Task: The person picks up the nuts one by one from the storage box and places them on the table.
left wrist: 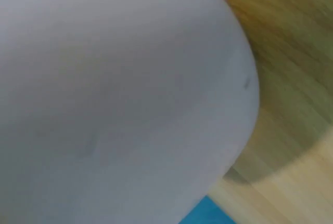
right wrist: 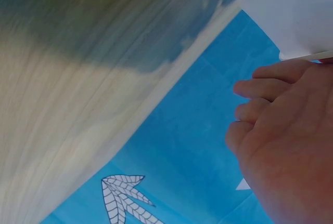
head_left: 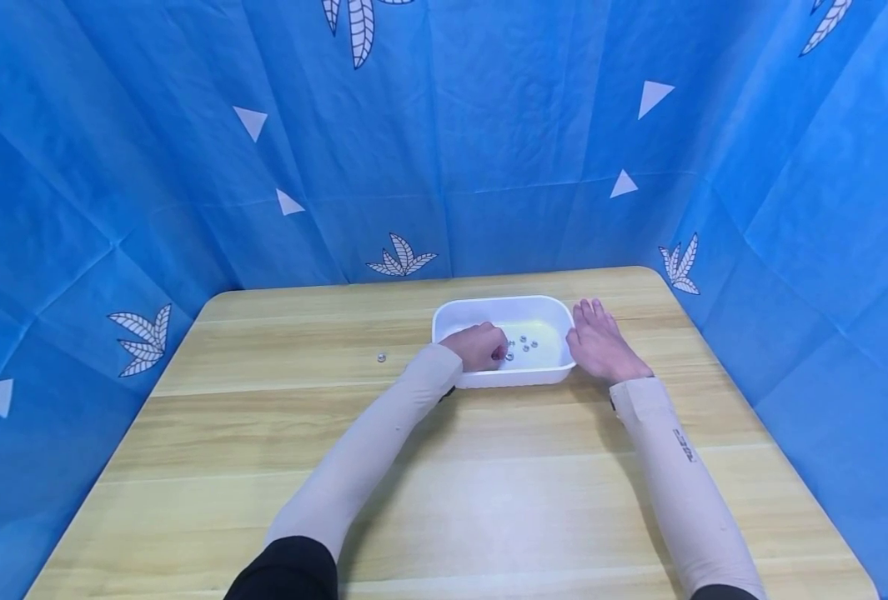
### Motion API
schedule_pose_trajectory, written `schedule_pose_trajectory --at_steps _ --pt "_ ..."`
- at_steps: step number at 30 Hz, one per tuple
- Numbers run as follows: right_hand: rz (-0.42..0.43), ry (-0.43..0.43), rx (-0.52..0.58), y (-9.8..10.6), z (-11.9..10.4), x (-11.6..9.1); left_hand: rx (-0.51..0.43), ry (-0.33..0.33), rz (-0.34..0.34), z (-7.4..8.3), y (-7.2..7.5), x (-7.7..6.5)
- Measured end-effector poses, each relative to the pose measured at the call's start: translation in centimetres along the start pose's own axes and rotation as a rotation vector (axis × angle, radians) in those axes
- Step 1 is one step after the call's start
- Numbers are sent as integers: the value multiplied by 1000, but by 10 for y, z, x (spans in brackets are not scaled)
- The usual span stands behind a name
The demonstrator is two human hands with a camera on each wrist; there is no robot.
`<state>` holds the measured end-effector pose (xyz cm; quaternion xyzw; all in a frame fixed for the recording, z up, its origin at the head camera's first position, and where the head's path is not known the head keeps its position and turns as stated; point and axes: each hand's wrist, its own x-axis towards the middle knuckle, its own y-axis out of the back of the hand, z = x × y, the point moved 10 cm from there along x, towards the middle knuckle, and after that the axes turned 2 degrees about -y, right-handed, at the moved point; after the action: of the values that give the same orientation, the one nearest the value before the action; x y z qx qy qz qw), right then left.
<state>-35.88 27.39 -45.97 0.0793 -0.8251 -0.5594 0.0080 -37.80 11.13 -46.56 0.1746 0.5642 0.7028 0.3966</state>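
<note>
A white plastic basin (head_left: 505, 377) sits toward the back of the table, with several small silver metal pieces (head_left: 525, 341) lying on its floor. My left hand (head_left: 477, 346) reaches over the near left rim into it, fingers curled downward beside the pieces. Whether a piece is between those fingertips I cannot tell. At the basin's right rim, my right hand (head_left: 601, 342) lies with its fingers extended; the right wrist view shows the palm side of this hand (right wrist: 296, 125) right at the rim. A large pale surface fills most of the left wrist view, and the left hand is hidden there.
One more small silver piece (head_left: 381, 357) lies on the wooden table (head_left: 301, 433), left of the basin. A blue patterned cloth (head_left: 504, 167) hangs behind the table and along both sides. Pale sleeves cover both forearms.
</note>
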Motion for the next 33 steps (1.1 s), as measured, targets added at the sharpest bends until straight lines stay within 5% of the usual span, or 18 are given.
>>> schedule_pose_trajectory --at_steps 21,33 --pt "9 6 -10 1 -1 0 -81 13 39 -10 5 -4" --pt "1 6 -6 0 0 1 -77 17 4 -14 6 -8"
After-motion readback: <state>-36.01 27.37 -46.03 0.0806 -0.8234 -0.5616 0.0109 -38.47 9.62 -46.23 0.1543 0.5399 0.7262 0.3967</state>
